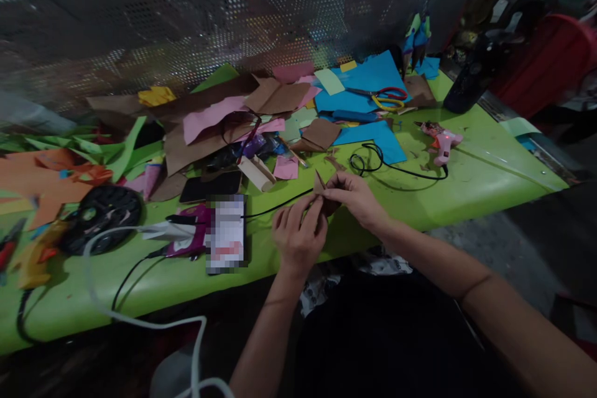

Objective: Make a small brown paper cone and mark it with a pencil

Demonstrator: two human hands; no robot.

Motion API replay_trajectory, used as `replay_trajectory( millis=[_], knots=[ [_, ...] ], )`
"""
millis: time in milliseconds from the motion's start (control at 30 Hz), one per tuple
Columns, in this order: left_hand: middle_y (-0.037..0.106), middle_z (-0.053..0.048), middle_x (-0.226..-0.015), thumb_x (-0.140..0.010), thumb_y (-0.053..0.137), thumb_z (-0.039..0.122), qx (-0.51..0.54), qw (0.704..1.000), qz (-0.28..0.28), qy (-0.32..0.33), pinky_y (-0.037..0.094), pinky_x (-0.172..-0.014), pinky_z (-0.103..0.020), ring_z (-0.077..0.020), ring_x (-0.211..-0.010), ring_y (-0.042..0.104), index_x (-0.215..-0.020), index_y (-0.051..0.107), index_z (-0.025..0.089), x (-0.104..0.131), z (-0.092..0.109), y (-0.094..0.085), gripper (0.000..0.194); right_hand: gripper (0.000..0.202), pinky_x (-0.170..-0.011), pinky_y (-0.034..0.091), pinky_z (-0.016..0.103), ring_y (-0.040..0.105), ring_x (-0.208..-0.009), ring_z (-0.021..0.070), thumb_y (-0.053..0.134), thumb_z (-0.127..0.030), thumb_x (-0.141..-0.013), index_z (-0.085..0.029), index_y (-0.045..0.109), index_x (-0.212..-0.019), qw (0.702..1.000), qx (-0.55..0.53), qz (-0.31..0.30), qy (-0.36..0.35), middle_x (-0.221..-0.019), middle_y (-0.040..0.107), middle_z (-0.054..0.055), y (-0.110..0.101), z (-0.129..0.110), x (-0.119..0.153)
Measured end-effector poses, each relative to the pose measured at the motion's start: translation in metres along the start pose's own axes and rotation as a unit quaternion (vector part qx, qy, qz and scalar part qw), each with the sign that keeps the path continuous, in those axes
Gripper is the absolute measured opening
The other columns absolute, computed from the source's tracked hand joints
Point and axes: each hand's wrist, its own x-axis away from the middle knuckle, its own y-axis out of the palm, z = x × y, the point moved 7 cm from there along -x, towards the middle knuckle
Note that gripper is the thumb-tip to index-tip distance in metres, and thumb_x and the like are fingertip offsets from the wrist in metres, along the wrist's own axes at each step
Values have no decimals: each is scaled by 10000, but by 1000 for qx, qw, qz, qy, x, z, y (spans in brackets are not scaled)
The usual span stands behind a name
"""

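Note:
My left hand (pixel 301 230) and my right hand (pixel 352 196) meet over the near edge of the green table. Between their fingertips they pinch a small pointed piece of brown paper (pixel 319 184), its tip standing up. The rest of the piece is hidden behind my fingers. A black cable (pixel 280 205) runs across the table just left of my hands. To the right, a pink glue gun (pixel 441 143) with a small red light lies on the table, its cord looping back towards my right hand.
Coloured paper scraps (pixel 209 118) cover the back of the green table (pixel 494 174). Scissors (pixel 385 98) lie on blue paper. At left are a yellow glue gun (pixel 40 255), a black round tray (pixel 105 217) and a phone (pixel 227 233). A dark bottle (pixel 464 84) stands at right.

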Motion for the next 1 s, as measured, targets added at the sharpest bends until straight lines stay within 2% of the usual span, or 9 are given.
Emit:
replay_trajectory(
  millis=[200, 300, 367, 400, 500, 600, 667, 867, 1000],
  knots=[
    [740, -111, -1134, -787, 685, 140, 77, 996, -31, -30, 463, -927, -363, -240, -1037, 697, -1219, 622, 200, 4, 1, -2, 440, 165, -579, 465, 271, 557, -583, 130, 674, -309, -674, -197, 553, -684, 995, 92, 13, -25, -615, 570, -42, -4, -8, 0],
    [715, -99, -1114, -787, 723, 178, 169, 981, -36, -92, 486, -931, -376, -242, -1060, 672, -1167, 605, 209, 7, -6, -4, 399, 110, -566, 418, 259, 525, -589, 127, 628, -281, -661, -193, 562, -670, 985, 163, 30, -54, -617, 561, -34, -9, -15, 0],
    [690, -84, -1077, -820, 712, 212, 247, 948, -32, -198, 504, -897, -363, -218, -1008, 663, -1120, 606, 206, 10, -22, -2, 318, 84, -565, 405, 258, 528, -593, 132, 605, -266, -665, -193, 564, -677, 978, 200, 25, -58, -620, 569, -27, -10, -17, 1],
    [681, -76, -1061, -842, 697, 234, 289, 920, -31, -263, 510, -873, -348, -202, -974, 659, -1113, 609, 205, 12, -31, 2, 287, 74, -565, 403, 257, 534, -596, 135, 595, -259, -670, -194, 565, -687, 974, 218, 19, -56, -624, 576, -25, -10, -17, 1],
    [686, -56, -1022, -860, 686, 307, 414, 807, -53, -417, 515, -829, -304, -171, -927, 648, -1150, 629, 207, 17, -51, 21, 311, 61, -565, 390, 253, 547, -610, 142, 571, -242, -676, -192, 581, -710, 957, 283, -3, -58, -639, 593, -19, -9, -21, 3],
    [711, -54, -998, -795, 738, 327, 518, 707, -96, -471, 515, -840, -296, -175, -942, 653, -1098, 684, 201, 15, -52, 41, 332, 64, -562, 374, 248, 545, -623, 142, 556, -232, -664, -187, 590, -695, 940, 333, -25, -67, -642, 597, -16, -8, -26, 4],
    [723, -49, -980, -763, 760, 325, 557, 666, -109, -484, 514, -837, -291, -170, -920, 654, -1026, 713, 197, 13, -49, 49, 295, 65, -553, 366, 242, 540, -617, 139, 555, -227, -656, -186, 594, -688, 936, 344, -40, -66, -631, 592, -21, -7, -29, 4],
    [714, -14, -820, -725, 783, 306, 576, 636, -124, -498, 491, -791, -268, -148, -797, 630, -813, 714, 185, 14, -47, 58, 165, 64, -537, 362, 237, 557, -572, 139, 563, -207, -652, -189, 600, -701, 929, 359, -84, -23, -580, 595, -29, -4, -31, 4],
    [698, 1, -778, -715, 784, 308, 570, 626, -123, -518, 476, -771, -266, -140, -756, 614, -791, 696, 183, 19, -49, 62, 170, 57, -536, 348, 235, 551, -588, 138, 586, -206, -664, -188, 616, -709, 920, 382, -84, -26, -594, 602, -27, -4, -33, 2]
  ],
)
